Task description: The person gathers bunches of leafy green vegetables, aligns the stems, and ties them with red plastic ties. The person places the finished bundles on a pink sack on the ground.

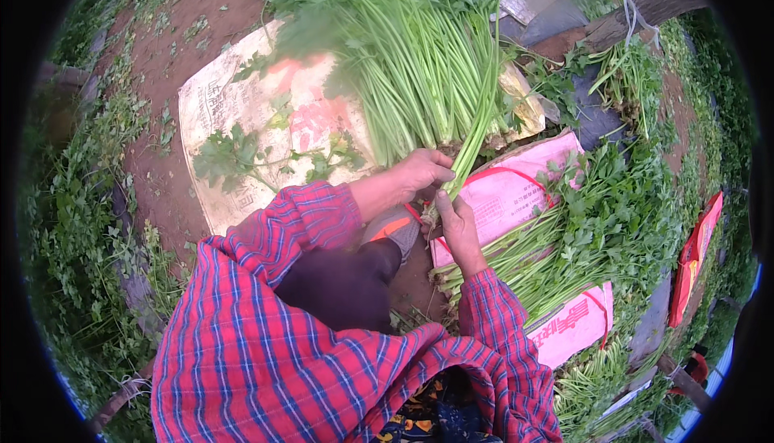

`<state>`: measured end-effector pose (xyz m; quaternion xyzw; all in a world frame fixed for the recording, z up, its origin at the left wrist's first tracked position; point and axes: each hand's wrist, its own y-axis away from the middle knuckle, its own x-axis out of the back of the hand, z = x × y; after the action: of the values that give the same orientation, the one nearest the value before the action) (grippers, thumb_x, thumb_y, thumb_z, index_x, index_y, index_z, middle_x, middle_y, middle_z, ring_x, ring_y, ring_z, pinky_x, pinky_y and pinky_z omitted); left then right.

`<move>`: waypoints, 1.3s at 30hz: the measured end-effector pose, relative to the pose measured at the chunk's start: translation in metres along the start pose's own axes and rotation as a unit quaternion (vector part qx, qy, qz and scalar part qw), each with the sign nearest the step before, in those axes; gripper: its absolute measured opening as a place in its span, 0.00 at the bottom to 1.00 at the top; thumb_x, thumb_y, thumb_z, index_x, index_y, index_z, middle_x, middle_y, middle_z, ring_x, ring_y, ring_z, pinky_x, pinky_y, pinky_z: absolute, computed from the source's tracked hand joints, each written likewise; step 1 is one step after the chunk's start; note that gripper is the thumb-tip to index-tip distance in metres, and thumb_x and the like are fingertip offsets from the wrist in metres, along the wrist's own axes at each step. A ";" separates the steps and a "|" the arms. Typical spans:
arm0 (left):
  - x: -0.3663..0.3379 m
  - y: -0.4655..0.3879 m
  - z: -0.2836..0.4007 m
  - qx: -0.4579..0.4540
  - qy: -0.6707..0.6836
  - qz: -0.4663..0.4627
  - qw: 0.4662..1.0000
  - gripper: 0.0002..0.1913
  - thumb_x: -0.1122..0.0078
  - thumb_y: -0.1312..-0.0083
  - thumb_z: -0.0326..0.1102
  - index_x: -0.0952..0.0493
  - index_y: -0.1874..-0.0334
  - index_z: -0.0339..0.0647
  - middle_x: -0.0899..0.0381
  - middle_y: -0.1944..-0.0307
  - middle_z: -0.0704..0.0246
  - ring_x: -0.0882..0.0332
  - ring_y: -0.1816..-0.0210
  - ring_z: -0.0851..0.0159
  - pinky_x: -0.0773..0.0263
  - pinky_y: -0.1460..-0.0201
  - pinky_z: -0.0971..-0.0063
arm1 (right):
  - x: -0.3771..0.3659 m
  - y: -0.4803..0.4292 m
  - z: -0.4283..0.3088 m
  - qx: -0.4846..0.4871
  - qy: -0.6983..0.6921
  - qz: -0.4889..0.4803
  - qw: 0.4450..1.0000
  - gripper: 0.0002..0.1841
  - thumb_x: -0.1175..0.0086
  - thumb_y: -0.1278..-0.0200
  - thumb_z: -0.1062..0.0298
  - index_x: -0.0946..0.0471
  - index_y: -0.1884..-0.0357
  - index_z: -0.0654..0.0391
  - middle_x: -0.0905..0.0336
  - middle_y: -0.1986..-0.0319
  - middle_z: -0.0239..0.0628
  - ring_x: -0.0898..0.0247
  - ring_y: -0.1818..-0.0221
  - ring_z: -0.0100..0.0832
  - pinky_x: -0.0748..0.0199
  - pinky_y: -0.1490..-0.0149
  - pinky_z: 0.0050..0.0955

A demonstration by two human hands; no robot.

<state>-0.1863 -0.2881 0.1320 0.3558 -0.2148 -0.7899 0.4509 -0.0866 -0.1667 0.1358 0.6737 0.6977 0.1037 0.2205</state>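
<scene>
A slim bunch of celery (474,147) slants upward before me, its root end low and its stalks rising over a large heap. Around its base, just above the roots, my right hand (461,228) is closed with the thumb on top. My left hand (423,171) has its fingers curled against the stalks slightly higher up; part of its grip is hidden. Beyond both hands lies the big heap of celery (423,74), roots toward me and leaves away. To the right, a smaller pile of celery (532,261) rests partly over pink printed bags (502,207).
A whitish printed sack (224,116) with loose celery leaves (233,156) lies on bare soil at left. A wooden pole (647,7) tied with string crosses the upper right. A red packet (695,261) lies at far right. My shoe (393,231) is just below my hands.
</scene>
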 end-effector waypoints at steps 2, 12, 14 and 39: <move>0.003 0.002 0.002 -0.003 0.011 0.013 1.000 0.13 0.42 0.45 0.24 0.25 0.57 0.33 0.22 0.69 0.66 0.24 0.72 0.69 0.28 0.71 0.76 | 0.011 -0.004 0.004 -0.035 0.093 0.030 0.995 0.28 0.58 0.32 0.44 0.28 0.58 0.65 0.27 0.77 0.36 0.28 0.80 0.26 0.27 0.76 0.22; -0.001 0.044 0.019 -0.063 0.104 -0.186 0.975 0.13 0.46 0.42 0.23 0.28 0.53 0.35 0.20 0.59 0.66 0.20 0.61 0.68 0.24 0.59 0.75 | 0.022 -0.034 -0.076 0.128 -0.160 0.104 0.973 0.16 0.49 0.35 0.65 0.27 0.50 0.64 0.22 0.60 0.37 0.26 0.60 0.27 0.27 0.53 0.28; 0.000 0.045 0.019 -0.055 0.117 -0.209 0.969 0.13 0.45 0.40 0.27 0.28 0.52 0.36 0.21 0.60 0.67 0.21 0.64 0.67 0.23 0.61 0.71 | 0.016 -0.035 -0.084 0.187 -0.080 0.080 0.976 0.16 0.47 0.40 0.72 0.26 0.50 0.63 0.23 0.60 0.36 0.27 0.61 0.27 0.28 0.53 0.28; 0.027 0.041 -0.015 -0.053 0.154 0.078 0.984 0.13 0.47 0.38 0.23 0.30 0.51 0.32 0.22 0.60 0.63 0.20 0.62 0.64 0.23 0.56 0.70 | -0.009 -0.098 -0.024 0.016 0.088 0.208 0.974 0.18 0.40 0.51 0.69 0.25 0.58 0.69 0.23 0.67 0.42 0.29 0.66 0.32 0.31 0.59 0.28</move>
<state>-0.1613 -0.3323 0.1389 0.4305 -0.1278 -0.6984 0.5574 -0.1844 -0.1785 0.1148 0.7957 0.5606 0.1948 0.1208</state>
